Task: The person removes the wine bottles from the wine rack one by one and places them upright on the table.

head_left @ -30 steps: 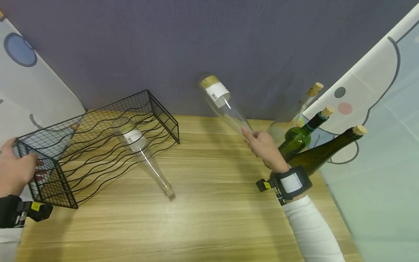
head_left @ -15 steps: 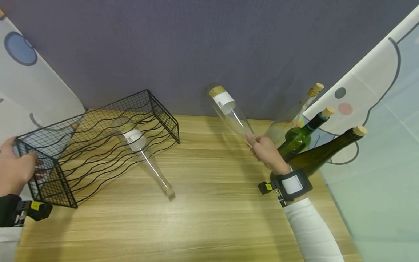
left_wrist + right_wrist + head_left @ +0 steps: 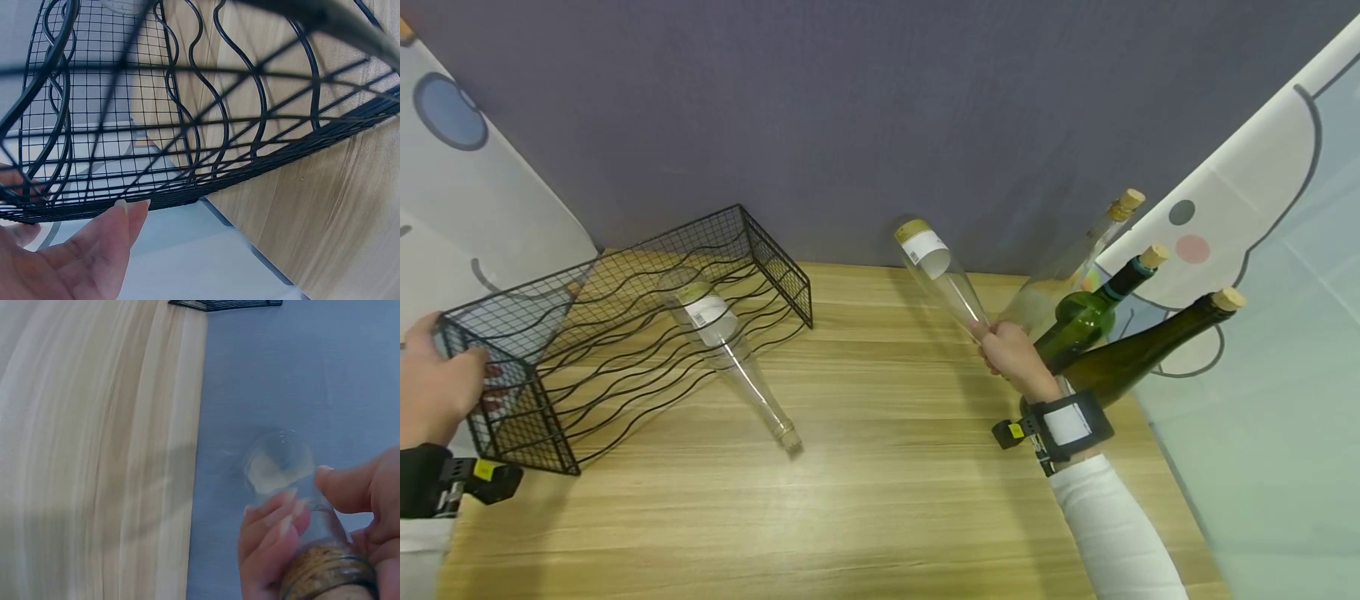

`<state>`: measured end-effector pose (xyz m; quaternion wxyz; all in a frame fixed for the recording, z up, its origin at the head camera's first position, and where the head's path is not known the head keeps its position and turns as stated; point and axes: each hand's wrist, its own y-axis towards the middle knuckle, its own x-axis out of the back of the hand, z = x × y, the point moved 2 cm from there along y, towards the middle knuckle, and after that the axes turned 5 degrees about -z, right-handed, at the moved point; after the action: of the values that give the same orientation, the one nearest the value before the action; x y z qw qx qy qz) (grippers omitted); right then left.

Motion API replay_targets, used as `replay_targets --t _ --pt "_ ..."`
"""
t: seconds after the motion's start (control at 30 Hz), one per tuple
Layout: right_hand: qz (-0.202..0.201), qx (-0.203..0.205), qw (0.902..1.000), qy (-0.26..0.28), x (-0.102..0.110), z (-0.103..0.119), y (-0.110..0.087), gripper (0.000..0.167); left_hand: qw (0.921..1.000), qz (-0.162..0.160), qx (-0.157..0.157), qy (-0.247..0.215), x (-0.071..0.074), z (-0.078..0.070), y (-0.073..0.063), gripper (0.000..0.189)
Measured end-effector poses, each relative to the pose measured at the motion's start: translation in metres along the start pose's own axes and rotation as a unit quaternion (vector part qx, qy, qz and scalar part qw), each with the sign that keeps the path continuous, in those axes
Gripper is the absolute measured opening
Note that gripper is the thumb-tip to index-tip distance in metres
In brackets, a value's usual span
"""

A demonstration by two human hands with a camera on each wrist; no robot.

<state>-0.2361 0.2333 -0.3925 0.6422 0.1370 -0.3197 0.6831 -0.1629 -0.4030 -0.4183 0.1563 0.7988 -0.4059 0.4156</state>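
Note:
My left hand (image 3: 441, 387) grips the near left end of a black wire wine rack (image 3: 777, 267); in the left wrist view the thumb and fingers (image 3: 100, 250) lie at its mesh edge. A clear glass bottle (image 3: 951, 287) with a white and gold label is held by the neck in my right hand (image 3: 1018, 358). It tilts with its base up and to the left, over the back of the table. The right wrist view shows its cork (image 3: 325, 569) between fingers and thumb. Another clear corked bottle (image 3: 737, 358) lies across the rack's wavy wires, neck toward me.
To the right, a clear corked bottle (image 3: 1063, 267), a green bottle (image 3: 1082, 321) and a dark olive bottle (image 3: 1127, 358) stand close together, partly behind my right hand. A grey panel (image 3: 865, 108) rises behind the wooden table (image 3: 850, 500). Printed white panels (image 3: 1247, 467) flank it.
My right hand has moved slightly down and right, and the held bottle's base has come down and to the right. The left hand, the rack and the bottle lying in it stay put.

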Motion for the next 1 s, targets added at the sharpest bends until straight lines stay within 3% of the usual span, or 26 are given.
replay_targets --t 0.37,1.0 --pt "0.000 -0.001 1.0000 -0.003 -0.004 -0.007 0.001 0.037 0.9998 0.007 -0.005 -0.018 -0.001 0.001 0.000 0.072" --pt "0.006 -0.029 0.9982 -0.052 -0.008 -0.016 0.001 0.043 1.0000 -0.002 -0.003 0.004 0.001 0.003 0.004 0.071"
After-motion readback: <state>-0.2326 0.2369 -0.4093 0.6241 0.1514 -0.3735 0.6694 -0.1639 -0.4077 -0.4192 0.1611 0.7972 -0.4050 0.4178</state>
